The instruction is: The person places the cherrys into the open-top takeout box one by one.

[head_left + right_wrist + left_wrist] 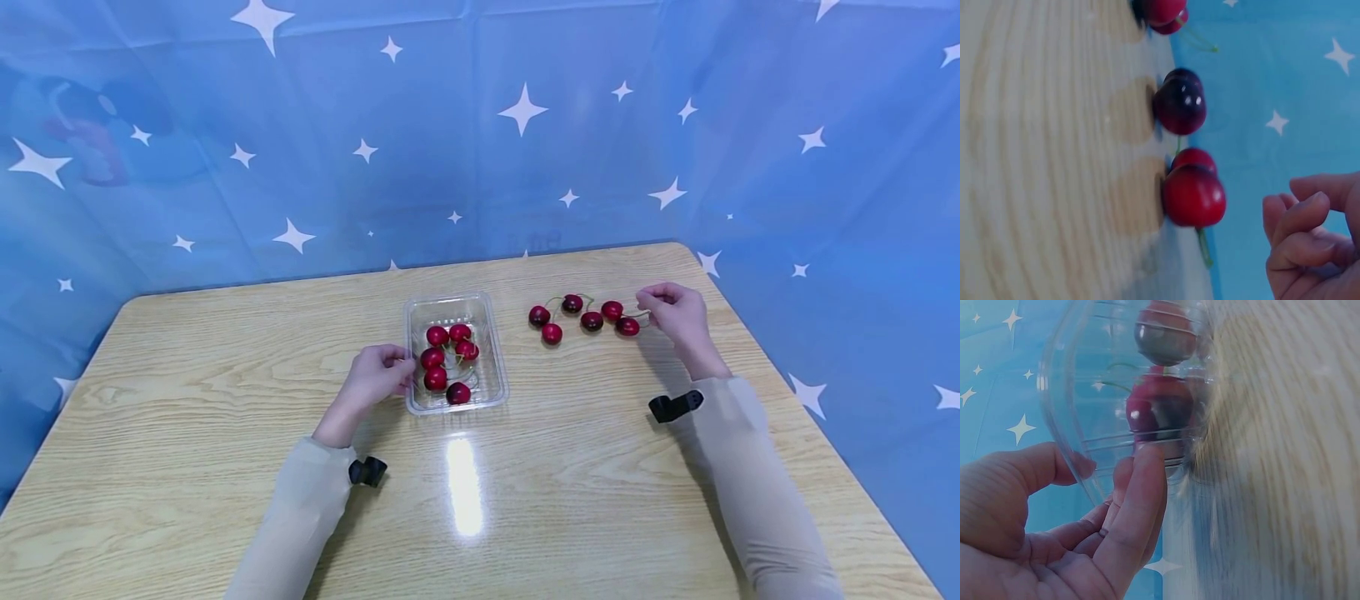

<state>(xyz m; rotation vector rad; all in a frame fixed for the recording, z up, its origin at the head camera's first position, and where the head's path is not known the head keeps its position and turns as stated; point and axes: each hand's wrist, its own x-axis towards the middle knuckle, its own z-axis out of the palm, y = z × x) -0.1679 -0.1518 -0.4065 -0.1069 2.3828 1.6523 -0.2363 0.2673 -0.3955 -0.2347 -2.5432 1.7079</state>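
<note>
A clear plastic container [495,367] stands on the table with several red cherries [436,378] inside, some with green stems. At its left side, my left hand [381,373] holds the wall; in the left wrist view the thumb is at the rim and the fingers [1138,512] lie against the outside. Right of the container, several loose cherries [592,322] lie on the table. Beside the rightmost of them, my right hand [678,317] hovers with loosely bent fingers [1300,219] and nothing between them. The nearest cherry [1194,197] has its stem pointing down in that view.
The wooden table [225,400] has its back edge against a blue cloth backdrop [450,167] with white stars. Black wrist mounts [367,472] sit on both sleeves. A bright light reflection shows on the tabletop in front of the container.
</note>
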